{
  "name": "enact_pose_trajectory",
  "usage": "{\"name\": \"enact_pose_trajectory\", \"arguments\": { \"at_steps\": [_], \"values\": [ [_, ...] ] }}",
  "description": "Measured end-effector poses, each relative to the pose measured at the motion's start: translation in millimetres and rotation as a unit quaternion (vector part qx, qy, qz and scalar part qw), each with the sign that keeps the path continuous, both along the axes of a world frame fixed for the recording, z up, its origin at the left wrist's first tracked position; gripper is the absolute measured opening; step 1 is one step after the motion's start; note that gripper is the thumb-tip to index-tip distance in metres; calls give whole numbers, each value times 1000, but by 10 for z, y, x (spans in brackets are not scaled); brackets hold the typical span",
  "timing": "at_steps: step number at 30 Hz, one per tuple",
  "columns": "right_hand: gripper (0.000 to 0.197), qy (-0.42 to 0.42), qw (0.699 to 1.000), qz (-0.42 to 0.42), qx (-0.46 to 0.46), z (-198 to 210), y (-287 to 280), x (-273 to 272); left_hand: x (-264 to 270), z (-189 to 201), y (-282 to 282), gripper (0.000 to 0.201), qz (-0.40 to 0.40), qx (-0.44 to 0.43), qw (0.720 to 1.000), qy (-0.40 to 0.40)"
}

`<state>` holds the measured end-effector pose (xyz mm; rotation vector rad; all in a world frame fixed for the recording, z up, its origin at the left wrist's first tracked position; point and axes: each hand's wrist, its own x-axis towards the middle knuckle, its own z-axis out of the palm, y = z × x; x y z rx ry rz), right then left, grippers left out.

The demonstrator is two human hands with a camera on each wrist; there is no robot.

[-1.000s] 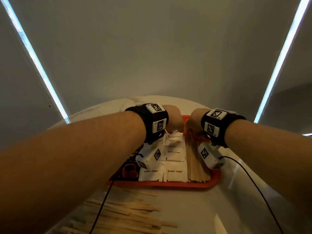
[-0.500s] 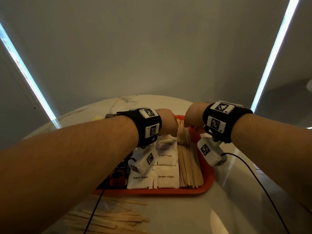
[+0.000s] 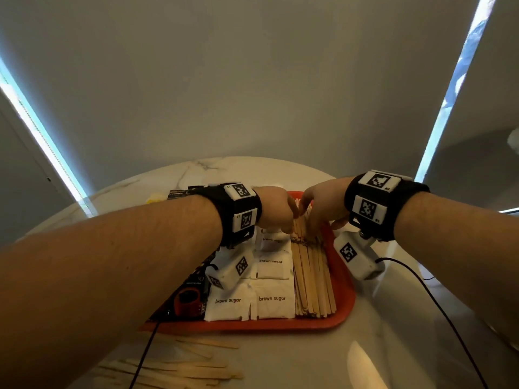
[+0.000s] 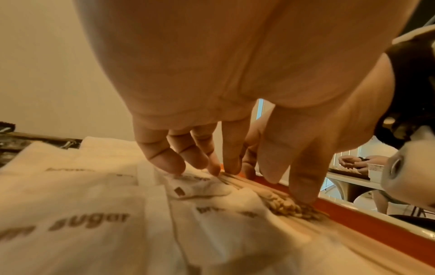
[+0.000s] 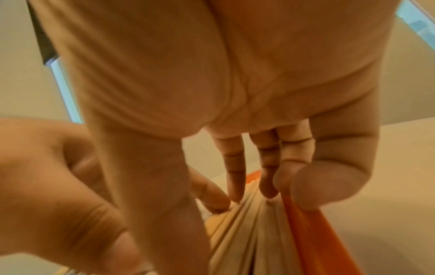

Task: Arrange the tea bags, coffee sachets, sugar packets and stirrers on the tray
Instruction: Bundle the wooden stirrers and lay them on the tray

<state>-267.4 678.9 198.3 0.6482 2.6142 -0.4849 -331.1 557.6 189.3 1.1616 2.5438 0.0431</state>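
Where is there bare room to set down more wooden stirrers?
The red plastic tray is crowded: dark coffee sachets, white brown-sugar packets and wooden stirrers fill it. Bare marble tabletop lies right of the tray and beyond its far edge; loose stirrers clutter the near-left.

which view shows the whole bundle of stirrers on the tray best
The head view: the stirrers lie full length along the red tray's right side, beside the sugar packets. The left wrist view shows only blurred ends; the right wrist view shows just the far part under the fingertips.
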Motion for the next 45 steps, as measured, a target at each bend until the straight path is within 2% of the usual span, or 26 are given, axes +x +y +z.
{"name": "enact_pose_trajectory", "arguments": {
  "at_steps": [6, 10, 15, 18, 21, 24, 27, 29, 31, 34, 36, 39, 42, 45],
  "values": [
    [58, 4, 999, 37, 3, -1, 44, 5, 26, -31, 1, 49, 19, 50, 999, -9],
    [69, -14, 995, 92, 39, -57, -13, 25, 101, -32, -21, 48, -4, 36, 999, 7],
    [54, -10, 987, 125, 97, -100, -35, 15, 188, -45, -22, 64, -26, 16, 999, 28],
    [47, 9, 994, 88, 67, -80, 27, 1, 148, -56, -7, 58, -14, 21, 1000, 16],
    [40, 22, 993, 80, 89, -104, 24, -23, 115, -61, -24, 49, 8, 35, 999, 5],
    [38, 32, 991, 72, 107, -88, -30, -22, 147, 14, -105, 45, 23, 80, 996, -16],
    [28, 82, 988, 73, 107, 21, -155, 46, 248, 173, -321, 36, 47, 154, 987, -15],
    [21, 112, 986, 92, 85, 88, -364, 110, 363, 269, -580, 26, 66, 194, 979, -7],
    [19, 121, 983, 130, 48, 132, -667, 216, 473, 313, -916, 26, 86, 221, 971, -1],
    [28, 114, 965, 235, 19, 154, -1164, 473, 643, 325, -1534, 31, 109, 215, 971, 6],
    [43, 90, 950, 298, 7, 153, -1492, 690, 751, 287, -1971, 26, 118, 177, 977, 17],
    [63, 31, 939, 341, 34, 108, -1897, 946, 915, 169, -2593, 22, 136, 108, 985, 7],
    [80, 7, 925, 367, 103, 14, -2176, 1092, 1052, 40, -3056, 49, 130, 15, 991, -21],
    [94, 3, 917, 364, 165, -91, -2375, 1146, 1164, -78, -3304, 80, 125, -26, 992, -23]
  ]
}}
